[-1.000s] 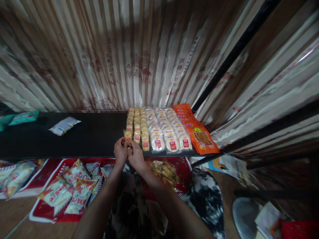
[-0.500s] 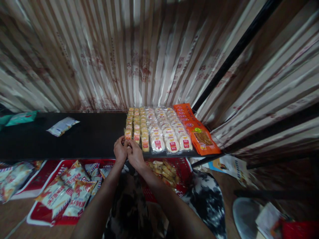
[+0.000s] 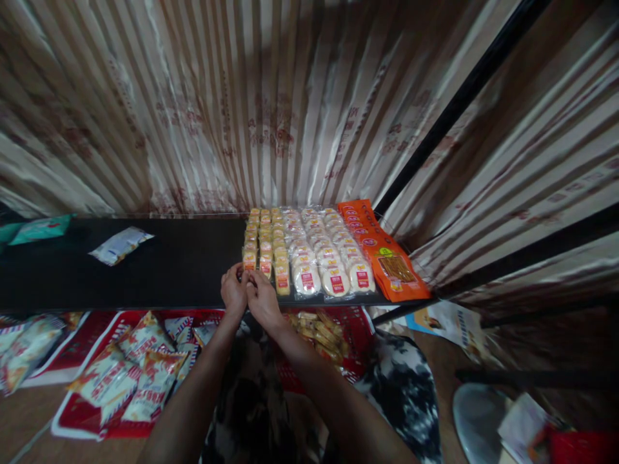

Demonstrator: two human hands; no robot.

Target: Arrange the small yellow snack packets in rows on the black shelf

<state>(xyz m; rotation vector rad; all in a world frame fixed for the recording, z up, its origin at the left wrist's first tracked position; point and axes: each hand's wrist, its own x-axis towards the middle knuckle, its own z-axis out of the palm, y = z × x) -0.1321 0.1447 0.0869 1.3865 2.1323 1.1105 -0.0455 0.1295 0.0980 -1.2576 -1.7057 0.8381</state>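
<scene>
Dim, slightly blurred view; corners dark (edges look stretched).

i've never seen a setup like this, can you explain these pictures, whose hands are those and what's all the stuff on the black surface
There is no robot here: a person works with two bare hands. All the pictures come from one camera worn on their head, looking forward and down.

The left hand and right hand meet at the near end of the leftmost row of small yellow packs. The fingers hide whether they hold anything.

On the black surface, to the right of those packs, are rows of round white packs, then an orange bag. Further left lie a white packet and green packets. Lower down are red baskets with more snacks.
</scene>
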